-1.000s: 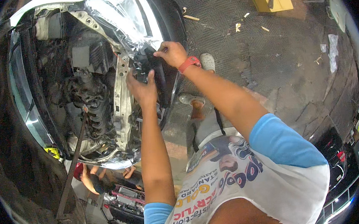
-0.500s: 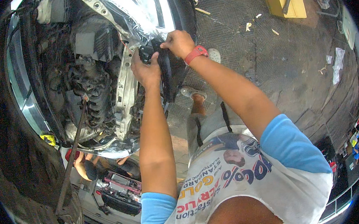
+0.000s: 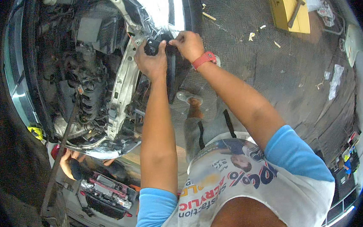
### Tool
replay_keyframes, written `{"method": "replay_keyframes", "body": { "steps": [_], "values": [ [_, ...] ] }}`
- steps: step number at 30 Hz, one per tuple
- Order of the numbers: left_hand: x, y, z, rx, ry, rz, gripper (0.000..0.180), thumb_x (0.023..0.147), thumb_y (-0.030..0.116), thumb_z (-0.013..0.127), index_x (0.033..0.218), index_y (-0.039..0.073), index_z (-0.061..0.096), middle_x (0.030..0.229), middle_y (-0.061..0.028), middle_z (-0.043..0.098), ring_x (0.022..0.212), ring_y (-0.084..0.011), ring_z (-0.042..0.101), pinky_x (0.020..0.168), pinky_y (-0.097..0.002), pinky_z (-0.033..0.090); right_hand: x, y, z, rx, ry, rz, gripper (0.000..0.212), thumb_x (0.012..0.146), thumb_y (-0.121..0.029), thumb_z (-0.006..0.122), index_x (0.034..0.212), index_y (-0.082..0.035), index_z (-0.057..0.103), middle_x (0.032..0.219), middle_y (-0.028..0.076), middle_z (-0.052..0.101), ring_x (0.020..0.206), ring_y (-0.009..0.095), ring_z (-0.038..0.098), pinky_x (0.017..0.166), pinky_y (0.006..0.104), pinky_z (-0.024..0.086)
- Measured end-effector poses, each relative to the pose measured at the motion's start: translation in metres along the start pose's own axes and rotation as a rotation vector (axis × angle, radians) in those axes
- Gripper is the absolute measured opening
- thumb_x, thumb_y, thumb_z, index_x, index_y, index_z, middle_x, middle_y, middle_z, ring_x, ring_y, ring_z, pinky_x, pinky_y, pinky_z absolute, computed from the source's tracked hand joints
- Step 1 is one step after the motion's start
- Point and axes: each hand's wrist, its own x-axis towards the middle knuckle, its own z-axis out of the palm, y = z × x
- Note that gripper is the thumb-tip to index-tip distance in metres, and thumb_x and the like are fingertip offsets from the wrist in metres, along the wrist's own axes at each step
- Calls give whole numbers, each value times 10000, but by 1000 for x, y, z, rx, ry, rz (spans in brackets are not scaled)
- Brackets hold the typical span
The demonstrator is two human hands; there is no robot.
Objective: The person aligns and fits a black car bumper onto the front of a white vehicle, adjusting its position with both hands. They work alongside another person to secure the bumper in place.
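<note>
My left hand (image 3: 152, 63) grips a black part (image 3: 152, 47) at the corner of a car's front end, thumb on one side and fingers on the other. Just right of it, my right hand (image 3: 190, 45) is closed in a pinch close to that part. Whatever lies between its fingertips is too small to make out. Beyond both hands shines the headlight (image 3: 156, 6), which looks covered in clear film. A pale metal crossbar (image 3: 122, 92) runs beside my left hand. The fingers partly hide the black part.
To the left lies the open engine bay with the engine (image 3: 87, 84), and a long prop rod (image 3: 64, 142) crosses it. At the far right, a hammer (image 3: 296, 12) rests on a yellow box (image 3: 277, 3). Another person's arm (image 3: 68, 165) shows at the lower left.
The whole view has shifted and turned a little. Both hands stay at the black part, the left still gripping it and the right still pinched beside it.
</note>
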Motion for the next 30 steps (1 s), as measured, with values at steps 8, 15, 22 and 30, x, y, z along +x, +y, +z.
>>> {"method": "replay_keyframes", "body": {
  "steps": [8,15,22,30],
  "values": [
    [3,-2,0,-18,-26,-59,758,625,483,926,1174,28,670,1190,-195,677,1139,-402,591,1030,-493,435,-2,-4,-5,-126,-9,-79,332,800,-335,828,839,-20,735,716,146,712,682,307,709,667,411,545],
    [-13,-27,3,-47,-39,243,1047,601,585,891,1394,7,526,1343,-253,600,1250,-437,547,1077,-535,402,-12,-1,-7,-52,11,-45,328,785,-329,830,850,-23,734,795,172,723,762,321,724,707,427,555],
    [-17,-21,-5,34,-192,102,1007,685,437,910,1475,5,459,1493,-278,463,1396,-436,416,1156,-546,341,-37,31,-36,24,-89,-126,428,826,-383,789,1061,-38,695,919,183,729,881,369,705,786,461,545],
    [-62,-15,-25,133,-7,324,1103,806,615,761,1522,-77,286,1532,-291,386,1416,-455,373,1174,-576,292,-262,269,-221,-437,-229,639,703,908,-541,655,1343,6,576,1237,258,665,1138,419,649,986,502,494]
  ]
}}
